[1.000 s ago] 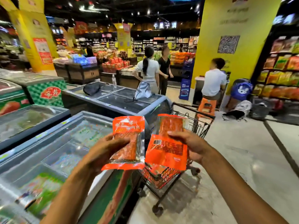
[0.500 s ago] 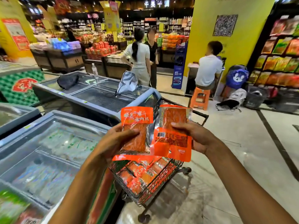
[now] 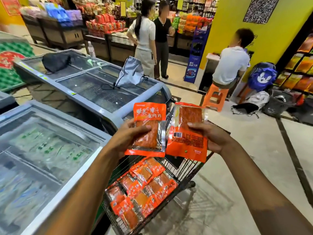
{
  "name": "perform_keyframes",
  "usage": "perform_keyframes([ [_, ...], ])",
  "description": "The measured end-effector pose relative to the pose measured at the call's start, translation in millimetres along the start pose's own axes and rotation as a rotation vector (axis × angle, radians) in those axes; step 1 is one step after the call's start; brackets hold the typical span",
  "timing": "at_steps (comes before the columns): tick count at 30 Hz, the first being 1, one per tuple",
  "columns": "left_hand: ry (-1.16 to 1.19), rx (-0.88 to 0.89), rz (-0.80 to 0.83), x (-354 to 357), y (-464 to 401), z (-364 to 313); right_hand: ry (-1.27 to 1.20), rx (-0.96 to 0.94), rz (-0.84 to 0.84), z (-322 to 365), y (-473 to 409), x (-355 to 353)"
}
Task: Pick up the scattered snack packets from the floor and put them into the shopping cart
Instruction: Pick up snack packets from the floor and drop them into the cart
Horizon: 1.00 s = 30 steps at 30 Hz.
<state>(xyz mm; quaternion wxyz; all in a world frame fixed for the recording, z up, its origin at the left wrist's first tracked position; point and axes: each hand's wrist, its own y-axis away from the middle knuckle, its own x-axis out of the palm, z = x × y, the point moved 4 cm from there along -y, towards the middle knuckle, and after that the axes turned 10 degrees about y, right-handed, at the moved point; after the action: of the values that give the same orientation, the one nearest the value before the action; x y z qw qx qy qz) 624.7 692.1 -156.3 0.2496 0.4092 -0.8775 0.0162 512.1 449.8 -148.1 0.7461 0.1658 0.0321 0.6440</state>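
Packets up in both hands, held right above the shopping cart. Left hand gripping 1 orange snack packet, thumb pressed across the clear front, fingers curled behind. Right hand pinching a 2nd packet, back side showing with its barcode, fingers laid over the front edge, thumb out of sight behind. Both packets upright, side by side, edges just about touching, hanging over the far end of the basket.

Down in the cart: a good heap of matching orange packets already lying in the wire basket, overlapping, more than 10 by the look of it, exact count impossible to tell. So plenty done already, judging by that pile.

Left to do: drop these 2 in, 1st of all. Neither released yet, both clearly gripped. Floor to the right of the cart showing no loose packets in this view, though the ground behind and beneath stays hidden, so no saying whether more remain scattered. Looks late in the job, possibly the last pair, but only a guess.

Chest freezers close on the left, cart parked right against them. Shoppers standing well back, 1 seated on an orange stool.
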Motion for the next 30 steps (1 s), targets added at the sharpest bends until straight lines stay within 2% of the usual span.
perform_keyframes([
  [6, 0.061, -0.009, -0.119, -16, -83, 48, 0.025, 0.136, 0.026, -25, -93, -64],
  [11, 0.174, -0.035, -0.328, -46, -141, 107, 0.087, 0.317, 0.112, -65, -183, -112],
  [15, 0.176, -0.066, -0.516, -69, -170, 164, 0.151, 0.459, 0.145, -111, -241, -136],
  [22, 0.199, -0.244, -0.761, -114, -176, 276, 0.323, 0.679, 0.123, -231, -311, -159],
  [30, 0.186, -0.452, -0.872, -169, -191, 402, 0.449, 0.857, 0.144, -383, -353, -172],
])
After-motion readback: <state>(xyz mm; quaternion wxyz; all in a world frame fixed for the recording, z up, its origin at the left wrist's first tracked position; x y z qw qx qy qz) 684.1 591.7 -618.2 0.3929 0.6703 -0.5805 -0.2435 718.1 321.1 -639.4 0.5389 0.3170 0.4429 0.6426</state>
